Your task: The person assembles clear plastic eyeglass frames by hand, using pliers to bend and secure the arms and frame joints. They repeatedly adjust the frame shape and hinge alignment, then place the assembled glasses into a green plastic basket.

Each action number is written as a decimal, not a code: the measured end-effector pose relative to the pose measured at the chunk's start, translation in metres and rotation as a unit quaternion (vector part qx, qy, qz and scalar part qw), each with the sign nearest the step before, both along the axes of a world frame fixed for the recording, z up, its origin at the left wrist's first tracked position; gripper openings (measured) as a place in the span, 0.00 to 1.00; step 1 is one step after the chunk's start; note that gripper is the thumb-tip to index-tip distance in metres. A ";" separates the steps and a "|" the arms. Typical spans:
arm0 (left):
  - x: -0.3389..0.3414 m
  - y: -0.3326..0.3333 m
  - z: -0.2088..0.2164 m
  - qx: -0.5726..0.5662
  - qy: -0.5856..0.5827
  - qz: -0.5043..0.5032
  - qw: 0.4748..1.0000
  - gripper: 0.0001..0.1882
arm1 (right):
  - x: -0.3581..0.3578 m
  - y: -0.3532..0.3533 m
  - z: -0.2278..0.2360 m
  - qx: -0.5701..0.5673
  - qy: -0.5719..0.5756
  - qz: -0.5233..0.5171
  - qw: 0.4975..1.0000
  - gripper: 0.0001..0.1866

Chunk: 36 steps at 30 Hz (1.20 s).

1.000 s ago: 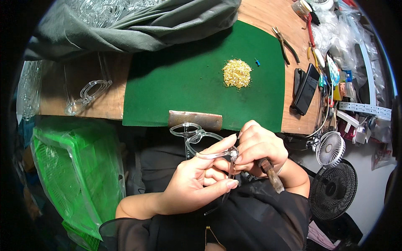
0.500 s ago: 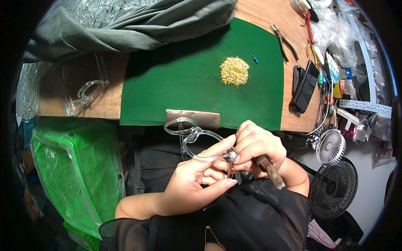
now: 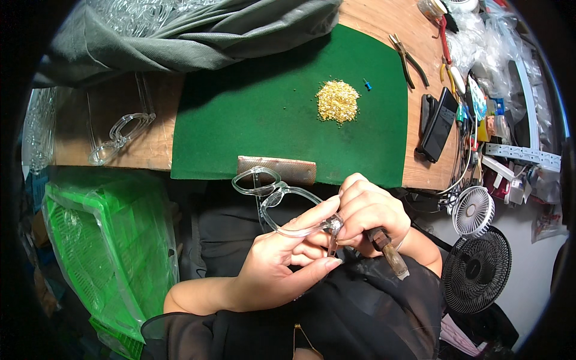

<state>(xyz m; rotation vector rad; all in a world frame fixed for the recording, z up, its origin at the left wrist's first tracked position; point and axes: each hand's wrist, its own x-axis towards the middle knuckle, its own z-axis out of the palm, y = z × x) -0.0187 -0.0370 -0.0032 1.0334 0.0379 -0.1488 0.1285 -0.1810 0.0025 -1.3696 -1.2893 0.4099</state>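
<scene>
My left hand [image 3: 279, 267] is closed on a clear plastic eyeglass frame [image 3: 278, 196] in front of my chest, fingers and thumb around its right end. The frame's other end points up and left, past the table's front edge. Closed close beside it, my right hand [image 3: 375, 216] grips a tool with a worn brown handle [image 3: 394, 262] that sticks out below the palm. The tool's tip is hidden by my fingers, near the corner where a temple meets the frame front. Whether it touches the frame, I cannot tell.
A green mat [image 3: 252, 114] bears a pile of tiny gold-coloured pieces [image 3: 338, 102] and a small blue piece [image 3: 367, 85]. Pliers [image 3: 409, 62] and a black phone [image 3: 437, 126] lie at right. Another clear frame [image 3: 129, 129] is at left, above a green crate [image 3: 78, 234]. Fans stand at lower right.
The eyeglass frame's free end has shifted slightly up and left. Both hands keep their grips in nearly the same place.
</scene>
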 end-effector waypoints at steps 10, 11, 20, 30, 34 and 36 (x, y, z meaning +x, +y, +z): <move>-0.001 0.000 0.000 0.010 -0.008 0.017 1.000 0.40 | -0.001 0.001 -0.004 0.014 0.029 0.008 0.999 0.08; -0.001 -0.003 0.001 0.006 -0.001 0.035 0.999 0.39 | -0.001 0.001 -0.004 0.017 0.033 0.009 0.999 0.08; 0.002 0.006 0.006 -0.031 0.027 -0.021 0.999 0.41 | -0.002 0.001 -0.006 0.022 0.053 0.017 0.998 0.07; -0.003 0.004 0.008 -0.049 0.047 0.019 0.998 0.37 | 0.007 -0.013 0.006 -0.050 -0.081 -0.039 0.995 0.09; -0.003 0.009 0.002 0.020 -0.028 0.002 0.999 0.38 | 0.006 -0.024 0.003 -0.195 -0.143 -0.033 0.970 0.13; -0.003 0.008 0.001 0.022 -0.022 0.004 1.000 0.38 | 0.003 -0.026 0.004 -0.242 -0.134 -0.013 0.961 0.14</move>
